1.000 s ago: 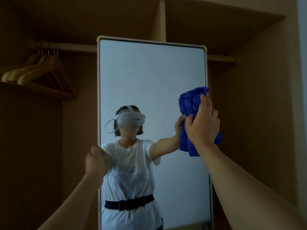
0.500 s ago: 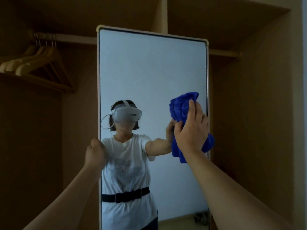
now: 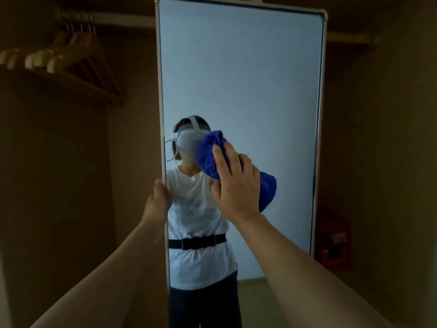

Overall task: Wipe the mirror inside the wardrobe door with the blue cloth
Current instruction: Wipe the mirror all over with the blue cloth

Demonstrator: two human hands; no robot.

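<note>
A tall mirror [image 3: 248, 74] in a pale frame fills the middle of the view, standing in front of the dark wardrobe interior. My right hand [image 3: 234, 183] presses a bunched blue cloth [image 3: 210, 152] flat against the glass, left of the mirror's centre at about mid height. Part of the cloth hangs out past my wrist on the right. My left hand [image 3: 157, 201] grips the mirror's left frame edge, fingers wrapped around it. The glass reflects a person in a white shirt.
Several wooden hangers [image 3: 71, 58] hang from a rail at the upper left inside the wardrobe. A red object [image 3: 335, 240] stands on the floor right of the mirror. Brown wardrobe walls close in on both sides.
My right hand has swept the blue cloth from the mirror's right edge leftward and downward toward the centre. The view has moved closer to the mirror. My left hand stays on the frame.
</note>
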